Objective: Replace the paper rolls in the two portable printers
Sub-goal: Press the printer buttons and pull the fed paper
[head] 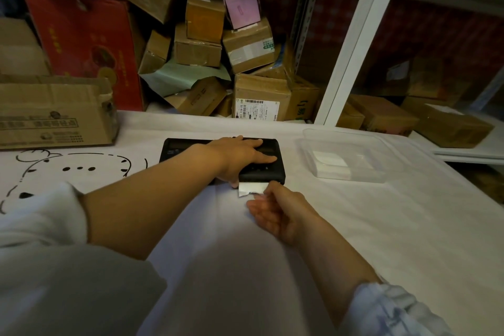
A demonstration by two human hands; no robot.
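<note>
Two bare forearms are seen reaching forward over a white cloth [354, 226] spread on the work surface. Nearest, the right hand [275, 213] is held palm up, and a short strip of white paper [251, 189] is pinched between its thumb and fingertips where the strip comes out of the near edge of a black printer [261, 172]. Just beyond, the left hand [240, 157] is laid flat on top of that printer, fingers straight and pressed down, the thumb hooked over the near edge beside the paper. A second black printer [180, 148] is set directly to the left, touching or nearly touching the first and partly covered by the left wrist. To the right, well apart, a clear plastic tray [343, 155] is placed on the cloth, with a white stack inside it. Farther back, cardboard boxes [199, 43] are piled against a white shelf frame [351, 43].
</note>
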